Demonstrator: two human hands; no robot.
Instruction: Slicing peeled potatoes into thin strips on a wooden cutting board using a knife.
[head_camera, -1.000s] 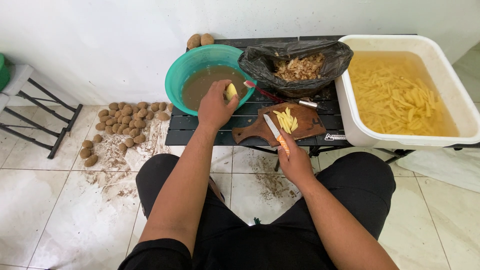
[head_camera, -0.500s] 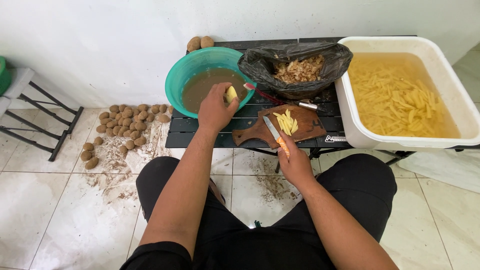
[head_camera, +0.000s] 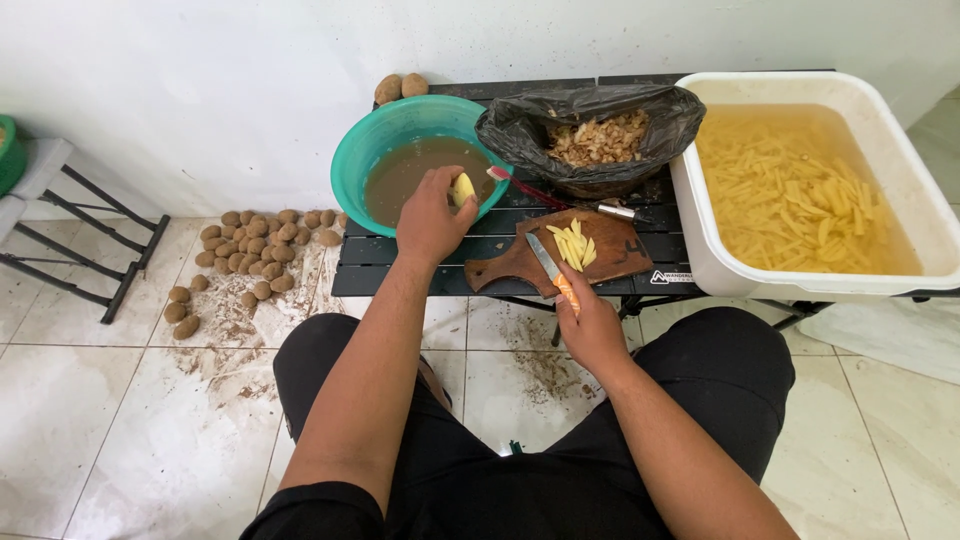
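Note:
My left hand (head_camera: 430, 218) holds a peeled yellow potato piece (head_camera: 463, 188) at the near rim of a teal bowl (head_camera: 362, 145) filled with muddy brown water. My right hand (head_camera: 590, 322) grips an orange-handled knife (head_camera: 552, 269), its blade resting on a small wooden cutting board (head_camera: 620, 253). Several cut potato sticks (head_camera: 572, 245) lie on that board beside the blade. Both bowl and board sit on a low black slatted table (head_camera: 375, 262).
A black bag of potato peels (head_camera: 598, 130) stands behind the board, a peeler (head_camera: 560, 197) in front of it. A white tub (head_camera: 720, 255) of potato sticks in water fills the right. Unpeeled potatoes (head_camera: 255, 250) lie on the tiled floor; two more potatoes (head_camera: 400, 87) by the wall.
My left hand has drawn the peeled potato piece slightly back toward the bowl's near rim. My right hand and the knife have stayed on the board.

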